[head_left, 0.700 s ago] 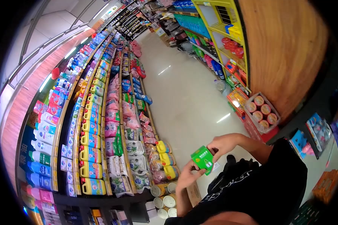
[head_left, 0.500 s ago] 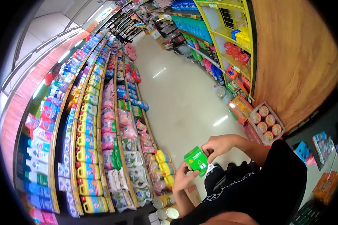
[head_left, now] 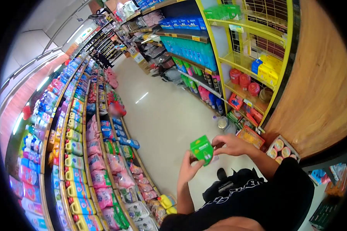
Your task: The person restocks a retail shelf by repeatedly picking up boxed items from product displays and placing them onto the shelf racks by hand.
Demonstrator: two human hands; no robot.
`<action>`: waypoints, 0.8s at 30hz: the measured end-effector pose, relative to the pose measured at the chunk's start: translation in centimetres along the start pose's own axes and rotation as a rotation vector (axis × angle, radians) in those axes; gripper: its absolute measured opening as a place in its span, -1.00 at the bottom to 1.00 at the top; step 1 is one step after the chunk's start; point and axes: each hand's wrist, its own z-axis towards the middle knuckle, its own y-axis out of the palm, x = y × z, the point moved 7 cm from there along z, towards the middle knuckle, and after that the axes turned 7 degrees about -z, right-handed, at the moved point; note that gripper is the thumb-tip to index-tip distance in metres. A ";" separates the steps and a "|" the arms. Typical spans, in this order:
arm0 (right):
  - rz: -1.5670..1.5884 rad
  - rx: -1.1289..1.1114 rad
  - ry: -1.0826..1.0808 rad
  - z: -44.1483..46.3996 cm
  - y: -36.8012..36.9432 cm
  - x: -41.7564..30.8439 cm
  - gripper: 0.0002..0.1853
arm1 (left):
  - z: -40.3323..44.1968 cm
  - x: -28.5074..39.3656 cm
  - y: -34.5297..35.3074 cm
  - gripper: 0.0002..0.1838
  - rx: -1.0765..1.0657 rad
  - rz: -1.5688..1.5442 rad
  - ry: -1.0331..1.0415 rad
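A small green carton (head_left: 201, 149) with white print and a picture on its front is held up in front of my body. My left hand (head_left: 189, 168) grips its left side and lower edge, with the thumb across the front. At its right edge, the bent fingers of my right hand (head_left: 232, 145) close on the carton; the fingertips are partly hidden. A small pale patch shows just below those fingers, too small to make out.
Shelves of yellow jugs (head_left: 81, 206) and pink bags (head_left: 100, 179) line the left. To the right stand a yellow rack (head_left: 252, 63) with red-lidded jars (head_left: 244, 81), a wooden panel (head_left: 316, 84) and a box of round tubs (head_left: 282, 148). Tiled floor (head_left: 154, 123) runs between.
The view has shifted, bringing the yellow rack larger into sight. The carton sits slightly higher and more upright, and my right hand's fingers have spread a little at its edge.
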 end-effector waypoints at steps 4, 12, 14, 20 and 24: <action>-0.159 0.334 0.100 3.8 -7.0 0.2 -0.58 | 11.7 7.0 1.1 -0.61 -0.056 0.399 0.233; -0.240 0.941 -0.163 6.5 -20.5 0.6 -0.67 | 26.2 15.9 8.5 -0.52 -0.195 0.472 0.687; -0.157 1.024 -0.195 7.4 -23.5 0.2 -0.69 | 29.2 17.3 10.3 -0.51 -0.218 0.409 0.729; -0.329 1.184 -0.429 9.1 -31.8 -1.2 -0.54 | 37.3 21.9 15.1 -0.43 -0.312 0.284 0.943; -0.416 1.329 -0.601 10.6 -36.8 -2.6 -0.40 | 41.7 24.2 17.8 -0.36 -0.313 0.257 1.096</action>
